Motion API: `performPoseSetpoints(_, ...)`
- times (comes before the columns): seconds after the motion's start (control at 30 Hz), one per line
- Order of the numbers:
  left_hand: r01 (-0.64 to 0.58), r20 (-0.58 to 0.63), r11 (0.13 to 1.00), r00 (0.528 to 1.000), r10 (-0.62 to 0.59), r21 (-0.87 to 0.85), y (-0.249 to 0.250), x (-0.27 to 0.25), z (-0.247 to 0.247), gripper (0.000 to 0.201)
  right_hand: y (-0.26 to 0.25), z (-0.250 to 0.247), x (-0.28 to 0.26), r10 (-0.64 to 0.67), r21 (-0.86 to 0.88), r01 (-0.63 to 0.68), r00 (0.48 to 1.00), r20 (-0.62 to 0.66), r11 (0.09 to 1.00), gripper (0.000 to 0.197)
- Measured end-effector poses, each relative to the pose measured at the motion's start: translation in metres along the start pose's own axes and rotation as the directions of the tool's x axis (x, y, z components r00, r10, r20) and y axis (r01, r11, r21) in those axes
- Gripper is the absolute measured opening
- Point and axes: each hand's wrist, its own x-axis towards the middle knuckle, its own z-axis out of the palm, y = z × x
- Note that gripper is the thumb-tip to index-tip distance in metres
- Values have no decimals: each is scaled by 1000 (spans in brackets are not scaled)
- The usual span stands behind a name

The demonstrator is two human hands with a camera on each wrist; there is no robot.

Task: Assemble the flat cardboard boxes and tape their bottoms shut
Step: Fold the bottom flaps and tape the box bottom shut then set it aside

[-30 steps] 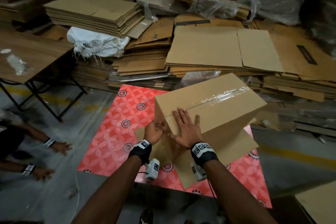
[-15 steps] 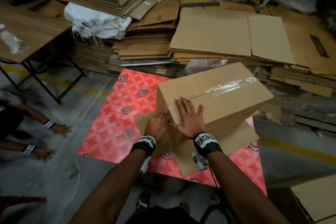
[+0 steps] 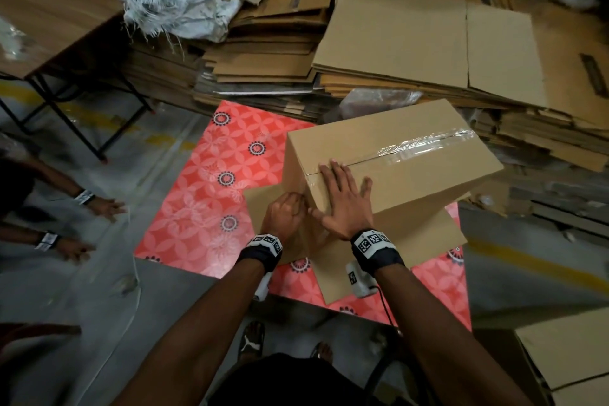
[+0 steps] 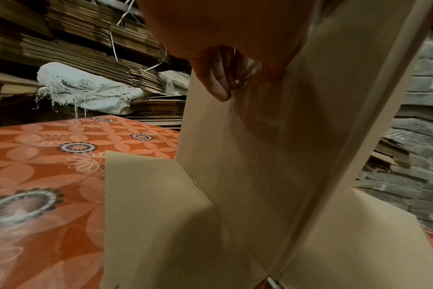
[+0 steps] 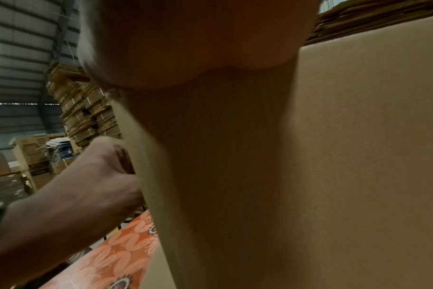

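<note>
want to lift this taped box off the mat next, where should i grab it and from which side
Probably by its two short end walls, one hand from each side. The box stands upside down with its taped bottom up, and loose flaps splay onto the red mat, so gripping under its lower edges looks awkward.

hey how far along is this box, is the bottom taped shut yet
Nearly. Done: the box is squared up on the red mat with clear tape along its upturned seam. In hand: right hand flat on the tape end, left hand pinching at the corner. Left: the flat stacks behind.
</note>
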Motion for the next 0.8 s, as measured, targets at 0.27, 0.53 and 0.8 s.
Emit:
performPoseSetpoints(0.27, -23, -33, 999, 999, 21, -48, -3, -3, 7, 32, -1, -1, 0, 11, 2, -11, 1000, 8, 1000, 104)
performPoseSetpoints(0.53, -10, -21, 1000, 1000, 10, -10, -4, -1, 11, 34, -2, 0, 1, 11, 15, -11, 1000, -2, 1000, 103)
performPoseSetpoints(0.8, 80, -16, 995, 997, -81, -65, -4, -12, 17, 25, -2, 0, 1, 15, 17, -15, 1000, 5, 1000, 103)
